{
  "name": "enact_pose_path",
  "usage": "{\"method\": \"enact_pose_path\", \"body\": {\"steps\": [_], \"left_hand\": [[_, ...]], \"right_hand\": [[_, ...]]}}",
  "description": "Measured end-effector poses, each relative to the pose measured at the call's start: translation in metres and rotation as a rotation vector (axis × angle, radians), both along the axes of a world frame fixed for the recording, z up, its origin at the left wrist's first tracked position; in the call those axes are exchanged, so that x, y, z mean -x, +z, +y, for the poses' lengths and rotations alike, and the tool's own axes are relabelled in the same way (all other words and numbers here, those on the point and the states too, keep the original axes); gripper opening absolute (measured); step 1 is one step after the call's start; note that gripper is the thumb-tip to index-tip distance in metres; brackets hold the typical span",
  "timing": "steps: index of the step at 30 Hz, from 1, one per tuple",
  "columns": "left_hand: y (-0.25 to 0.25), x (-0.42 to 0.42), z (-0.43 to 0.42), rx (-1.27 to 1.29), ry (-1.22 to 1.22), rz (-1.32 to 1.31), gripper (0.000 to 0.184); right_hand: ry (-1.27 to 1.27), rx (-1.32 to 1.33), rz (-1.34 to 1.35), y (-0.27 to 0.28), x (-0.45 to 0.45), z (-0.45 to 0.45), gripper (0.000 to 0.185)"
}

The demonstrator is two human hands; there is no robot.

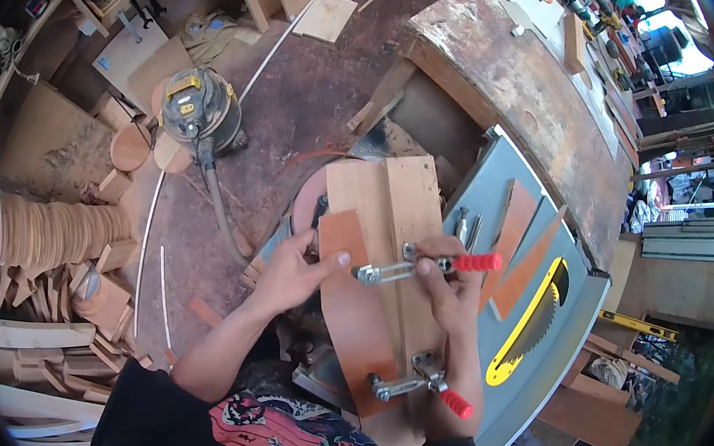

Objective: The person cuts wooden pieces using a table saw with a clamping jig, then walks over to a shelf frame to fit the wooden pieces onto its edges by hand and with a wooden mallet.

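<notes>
A reddish-brown wooden board [352, 314] with a curved edge lies on a pale wooden jig [412, 194]. My left hand [291, 268] grips the board's left edge, thumb on top, the other fingers mostly hidden. Closed around the upper toggle clamp [387, 271], my right hand [447, 293] has its thumb and fingers by the base of the red handle. This clamp's arm reaches over the board. Lower down, a second toggle clamp [425, 385] with a red handle extends its arm over the board's near end, beside my right forearm.
On the table saw [546, 365] to the right lie a yellow blade insert [529, 324] and reddish wood offcuts [513, 231]. A workbench [512, 74] stands behind. Leftward are a shop vacuum [199, 106], its hose [219, 208] and stacked round wooden discs [52, 230].
</notes>
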State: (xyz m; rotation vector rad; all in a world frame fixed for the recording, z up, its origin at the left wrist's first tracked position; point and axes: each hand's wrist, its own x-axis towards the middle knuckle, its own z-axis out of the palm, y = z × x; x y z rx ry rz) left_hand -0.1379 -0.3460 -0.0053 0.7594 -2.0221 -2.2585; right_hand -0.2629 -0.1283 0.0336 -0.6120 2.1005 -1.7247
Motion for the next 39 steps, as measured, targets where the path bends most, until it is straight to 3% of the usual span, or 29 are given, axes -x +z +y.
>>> {"method": "enact_pose_path", "body": {"steps": [4,7,11,13,15,18,19,20,22,24,25,27,32,35,39], "left_hand": [[-0.007,0.000,-0.003,-0.148,-0.003,-0.033,0.038],[-0.011,0.000,-0.004,-0.246,0.009,0.004,0.036],[-0.012,0.004,-0.014,-0.060,-0.103,0.003,0.040],[0.000,0.016,-0.018,0.020,-0.161,-0.067,0.043],[0.000,0.022,-0.015,0.019,-0.195,-0.157,0.044],[-0.001,0.028,-0.007,0.040,-0.148,-0.085,0.045],[-0.002,0.027,-0.005,0.036,-0.112,-0.057,0.045],[-0.002,0.026,-0.006,0.029,-0.131,-0.086,0.044],[-0.003,0.027,-0.010,0.021,-0.166,-0.143,0.043],[-0.008,0.024,-0.011,0.001,-0.159,-0.129,0.041],[-0.009,0.025,-0.009,-0.009,-0.160,-0.120,0.041],[-0.016,0.026,-0.012,-0.078,-0.130,-0.080,0.042],[-0.029,0.026,-0.021,-0.161,-0.156,0.002,0.044],[-0.024,0.024,-0.014,-0.158,-0.147,0.021,0.043],[-0.023,0.023,-0.018,-0.173,-0.165,-0.045,0.041]], "right_hand": [[0.041,-0.066,0.115,0.000,0.005,0.003,0.021],[0.006,-0.042,0.011,0.007,0.002,-0.001,0.021],[0.024,-0.143,0.084,0.000,0.005,0.008,0.022],[0.017,-0.151,-0.014,0.008,0.006,0.006,0.026],[-0.024,-0.223,-0.287,0.027,0.001,0.010,0.041],[-0.152,0.185,-0.231,0.029,-0.017,0.047,0.064],[-0.232,0.093,-0.115,0.041,-0.031,0.059,0.078],[-0.232,0.276,-0.057,0.045,-0.050,0.072,0.077],[0.069,0.468,-0.008,0.044,-0.081,0.107,0.072],[0.078,0.346,-0.008,0.062,-0.116,0.093,0.045],[-0.039,0.291,0.072,0.048,-0.127,0.090,0.030],[-0.155,0.267,0.156,0.027,-0.136,0.088,0.018],[-0.258,0.244,0.188,0.018,-0.137,0.083,0.029],[-0.472,0.515,-0.191,0.024,-0.139,0.082,0.032],[-0.478,0.205,-0.037,0.024,-0.138,0.081,0.038]]}}
